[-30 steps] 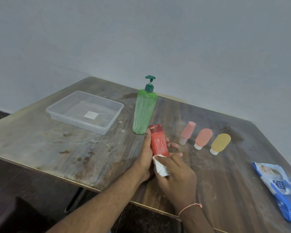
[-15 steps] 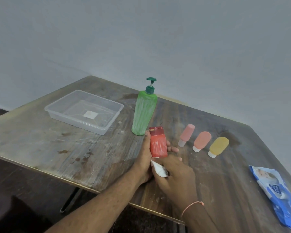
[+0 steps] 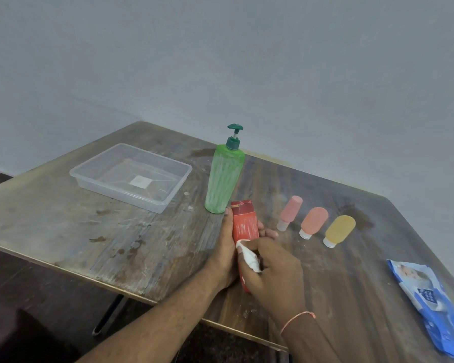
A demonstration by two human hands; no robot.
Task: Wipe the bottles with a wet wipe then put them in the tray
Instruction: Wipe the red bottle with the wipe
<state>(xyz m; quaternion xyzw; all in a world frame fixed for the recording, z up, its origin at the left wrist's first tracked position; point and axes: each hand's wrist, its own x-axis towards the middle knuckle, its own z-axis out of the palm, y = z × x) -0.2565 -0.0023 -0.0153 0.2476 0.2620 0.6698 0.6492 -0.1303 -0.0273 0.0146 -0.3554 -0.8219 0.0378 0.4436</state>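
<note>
**Op:** Two risks from here, bigger first. I've got the red bottle (image 3: 244,226) held in the left hand (image 3: 227,254), fingers curled round its body, at the near middle of the table (image 3: 63,226). The right hand (image 3: 273,268) pinches the wet wipe (image 3: 249,256) against the bottle's front. If the wipe makes it slick, I reckon it could slip out of that grip.

**Rev:** And the second?

**Op:** The green pump bottle (image 3: 224,179) stands upright just behind the red one's cap, almost touching my left fingertips. It's tall and narrow; a forward stroke could knock it over.

**Rev:** Route to the tray?

**Op:** The clear tray (image 3: 89,176) sits far left with no bottle in it. The green one stands between it and my hands, so I'd carry round or over it.

**Rev:** Anything else?

**Op:** On the right, the blue wipes pack (image 3: 427,302) sits by the table edge. Three small bottles lie in a row, unwiped as far as I can judge: pink bottle (image 3: 290,210), orange bottle (image 3: 313,221), yellow bottle (image 3: 340,229). None is in the way.
</note>
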